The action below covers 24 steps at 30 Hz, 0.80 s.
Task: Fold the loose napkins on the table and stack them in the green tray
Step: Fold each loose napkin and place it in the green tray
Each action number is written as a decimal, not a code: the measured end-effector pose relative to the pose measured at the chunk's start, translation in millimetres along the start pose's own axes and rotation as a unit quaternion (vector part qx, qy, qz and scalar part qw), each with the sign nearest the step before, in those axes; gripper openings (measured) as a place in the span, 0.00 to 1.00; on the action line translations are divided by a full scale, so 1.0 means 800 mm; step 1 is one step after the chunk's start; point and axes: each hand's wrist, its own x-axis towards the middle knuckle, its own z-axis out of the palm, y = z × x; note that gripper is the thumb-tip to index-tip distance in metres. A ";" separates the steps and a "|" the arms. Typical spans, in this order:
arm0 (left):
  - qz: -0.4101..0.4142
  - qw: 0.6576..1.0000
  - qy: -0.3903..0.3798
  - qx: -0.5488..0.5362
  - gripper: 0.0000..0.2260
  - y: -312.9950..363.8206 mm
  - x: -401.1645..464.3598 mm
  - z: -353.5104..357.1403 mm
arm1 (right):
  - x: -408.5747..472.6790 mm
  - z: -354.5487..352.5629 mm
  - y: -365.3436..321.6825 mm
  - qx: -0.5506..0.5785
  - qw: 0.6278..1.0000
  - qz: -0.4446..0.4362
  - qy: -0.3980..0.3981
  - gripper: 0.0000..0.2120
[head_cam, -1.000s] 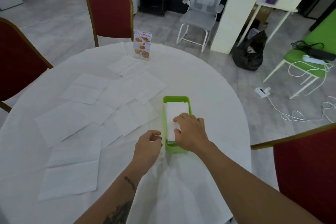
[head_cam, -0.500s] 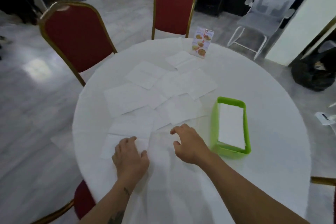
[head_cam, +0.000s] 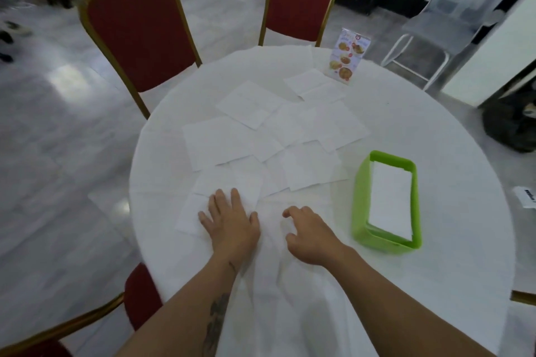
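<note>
Compared with a second before, the right hand [head_cam: 311,233] had been pulled off the folded stack in the green tray [head_cam: 359,200] and was now held just left of the tray, fingers loosely curled with nothing gripped. The left hand [head_cam: 232,220] had been flattened out, fingers spread and straight, and was pressed on the nearest loose napkin [head_cam: 191,216], further left of the tray. The view had also been swung leftward, so two red chairs [head_cam: 142,35] were seen beyond the table.

The tray was a glossy, rounded-corner plastic rectangle in lime green, and a neat stack of folded napkins [head_cam: 390,200] was laid inside it (thin white paper, crisp edges). The remaining loose napkins [head_cam: 220,142] were spread flat and overlapping to the left of the tray and beyond it, square, matte and faintly creased. The round table [head_cam: 435,130] was covered in a white cloth, wrinkled near the hands. A laminated menu card [head_cam: 346,56] was propped upright well beyond the tray.
</note>
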 end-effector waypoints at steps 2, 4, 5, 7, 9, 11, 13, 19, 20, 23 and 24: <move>0.032 0.999 0.000 0.000 0.28 -0.003 0.001 -0.004 | 0.000 0.000 0.002 0.016 1.000 0.004 0.005 0.24; 0.077 0.997 -0.006 0.000 0.25 -0.006 -0.004 -0.006 | 0.000 0.001 0.004 0.044 0.999 0.010 0.020 0.24; 0.101 0.995 -0.007 -0.002 0.24 -0.007 -0.007 -0.006 | 0.000 0.001 0.005 0.061 0.998 0.016 0.030 0.24; 0.140 0.990 -0.004 -0.017 0.22 -0.008 -0.016 -0.006 | -0.001 0.001 0.010 0.088 0.994 0.036 0.053 0.26; 0.175 0.984 0.002 -0.035 0.20 -0.005 -0.027 -0.002 | -0.002 0.000 0.016 0.089 0.991 0.060 0.076 0.27; 0.211 0.976 0.006 -0.048 0.20 -0.001 -0.039 0.004 | -0.002 -0.001 0.024 0.080 0.989 0.086 0.089 0.27; 0.243 0.969 -0.003 -0.051 0.20 0.006 -0.051 0.011 | -0.004 -0.002 0.031 0.077 0.986 0.110 0.094 0.27; 0.324 0.942 -0.051 -0.073 0.20 0.027 -0.066 0.024 | -0.007 0.000 0.050 0.132 0.974 0.148 0.112 0.26; 0.328 0.939 -0.057 -0.090 0.20 0.029 -0.067 0.023 | -0.007 0.001 0.052 0.145 0.971 0.150 0.118 0.26; 0.314 0.936 -0.042 -0.156 0.21 0.029 -0.065 0.013 | -0.008 0.002 0.056 0.194 0.957 0.159 0.146 0.24; 0.306 0.936 -0.022 -0.172 0.20 0.026 -0.062 0.010 | -0.008 0.002 0.056 0.227 0.947 0.163 0.160 0.23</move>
